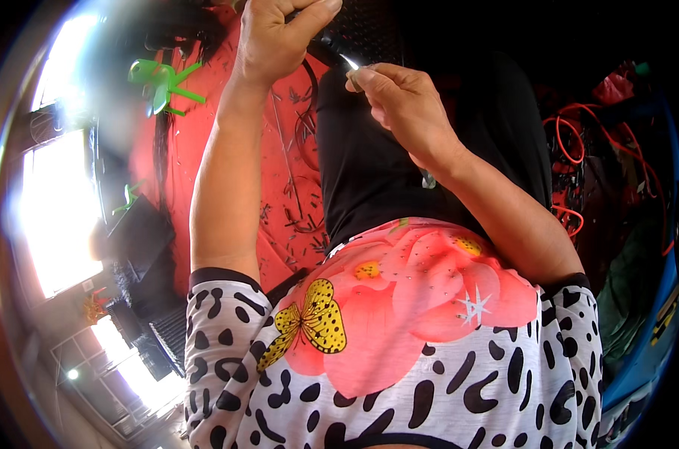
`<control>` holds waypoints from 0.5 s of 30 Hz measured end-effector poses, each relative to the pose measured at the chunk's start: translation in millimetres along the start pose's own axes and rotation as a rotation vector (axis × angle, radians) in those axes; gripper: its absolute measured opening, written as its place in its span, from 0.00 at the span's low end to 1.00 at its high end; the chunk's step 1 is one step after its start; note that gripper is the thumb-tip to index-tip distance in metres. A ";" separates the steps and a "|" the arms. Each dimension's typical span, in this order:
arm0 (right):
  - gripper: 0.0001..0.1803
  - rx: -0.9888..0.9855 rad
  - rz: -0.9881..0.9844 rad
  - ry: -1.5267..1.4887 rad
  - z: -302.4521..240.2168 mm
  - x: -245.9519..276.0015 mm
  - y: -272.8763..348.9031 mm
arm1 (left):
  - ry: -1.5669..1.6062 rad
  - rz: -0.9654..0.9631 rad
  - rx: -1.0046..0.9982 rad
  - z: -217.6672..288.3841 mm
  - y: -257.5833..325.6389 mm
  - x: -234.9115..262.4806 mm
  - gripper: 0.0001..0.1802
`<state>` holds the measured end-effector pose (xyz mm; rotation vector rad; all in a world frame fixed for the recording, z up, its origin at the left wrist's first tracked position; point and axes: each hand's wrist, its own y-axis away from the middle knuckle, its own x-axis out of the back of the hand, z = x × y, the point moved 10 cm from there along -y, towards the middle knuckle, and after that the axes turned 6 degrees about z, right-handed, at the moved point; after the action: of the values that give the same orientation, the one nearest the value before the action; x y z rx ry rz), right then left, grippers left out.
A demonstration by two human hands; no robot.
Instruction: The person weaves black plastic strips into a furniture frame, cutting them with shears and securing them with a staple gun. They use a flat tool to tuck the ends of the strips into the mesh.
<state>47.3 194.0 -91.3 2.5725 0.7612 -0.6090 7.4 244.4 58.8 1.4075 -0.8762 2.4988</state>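
My left hand is at the top edge, its fingers curled and the thumb pressed across them. A dark, bendy black strip comes out beside it; the part inside the grip is mostly hidden. To its right, my right hand pinches a small shiny blade between thumb and forefinger. The bright tip of the blade points up and left, close to the black strip. Whether the two touch cannot be made out. Both hands are above my lap in black trousers.
A red sheet on the left is strewn with thin black scraps. Beyond it stands a green plastic stool. An orange-red cable loops at the right near a blue edge. Bright windows are at far left.
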 end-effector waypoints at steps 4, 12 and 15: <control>0.17 0.077 0.027 0.147 -4.9 4.0 -5.9 | 0.019 0.012 0.010 0.3 -2.3 1.3 0.12; 0.16 0.252 0.047 0.397 -35.0 2.3 -7.5 | 0.024 0.006 0.010 2.3 -6.2 6.8 0.12; 0.16 0.416 0.069 0.475 -47.1 2.3 -7.8 | 0.027 0.022 0.024 -0.1 -4.4 7.1 0.12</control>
<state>58.3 223.3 -55.1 3.1720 0.7442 -0.1336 5.2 246.9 66.4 1.3752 -0.8646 2.5468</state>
